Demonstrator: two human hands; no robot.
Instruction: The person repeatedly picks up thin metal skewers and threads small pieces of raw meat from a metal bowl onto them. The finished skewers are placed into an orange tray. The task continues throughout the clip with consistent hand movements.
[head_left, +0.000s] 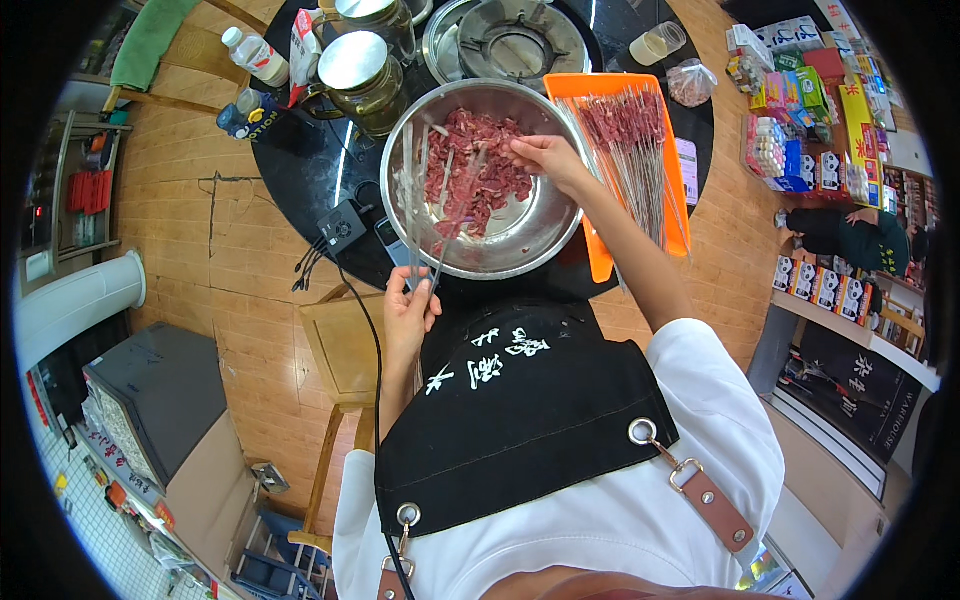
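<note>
A wide stainless steel bowl (551, 244) holds a heap of raw sliced meat (484, 169). My left hand (412, 304) is at the bowl's near left rim, closed on several thin metal skewers (427, 217) that point away from me over the bowl and look blurred. Over the right part of the meat, my right hand (547, 161) has thumb and fingertips pinched together at a bit of meat; whether it is lifted free is unclear. Right of the bowl, an orange tray (679, 217) carries many skewers, with meat threaded on their far ends (622, 120).
Beyond the bowl stand a portable stove (525, 45) and lidded glass jugs (360, 82). A black device with cables (341, 229) and a phone (390, 236) lie left of it. Another phone (686, 172) lies beside the tray. A wooden chair (341, 352) stands near left; a person (855, 232) is far right.
</note>
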